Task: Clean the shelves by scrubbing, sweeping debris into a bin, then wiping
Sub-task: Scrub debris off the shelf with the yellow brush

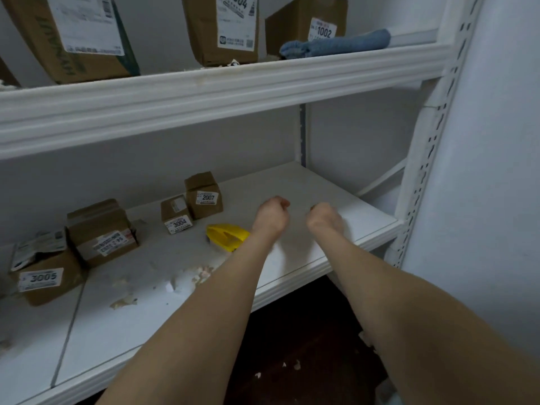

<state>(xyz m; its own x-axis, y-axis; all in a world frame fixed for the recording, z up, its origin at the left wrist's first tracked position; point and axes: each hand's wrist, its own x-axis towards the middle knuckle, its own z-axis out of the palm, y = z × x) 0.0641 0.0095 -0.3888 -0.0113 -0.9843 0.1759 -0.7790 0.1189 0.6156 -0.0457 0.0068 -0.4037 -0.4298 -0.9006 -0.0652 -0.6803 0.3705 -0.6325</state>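
Both my arms reach out over the lower white shelf (306, 182). My left hand (270, 216) and my right hand (323, 217) hover side by side above its right part, fingers curled into loose fists, with nothing visible in either. A yellow scrubbing brush (226, 236) lies on the shelf just left of my left wrist, partly hidden by the forearm. Scraps of paper debris (201, 273) are scattered over the shelf's middle, with more debris (124, 302) nearer the front. A folded blue cloth (336, 43) lies on the upper shelf (233, 92).
Small cardboard boxes labelled 2007 (203, 195), 3004 (175, 213) and 3005 (43, 276) stand on the lower shelf's left and back. Larger boxes (222, 27) sit on the upper shelf. A perforated white upright (429, 147) and a wall close off the right. Bits of debris (296, 365) lie on the dark floor below.
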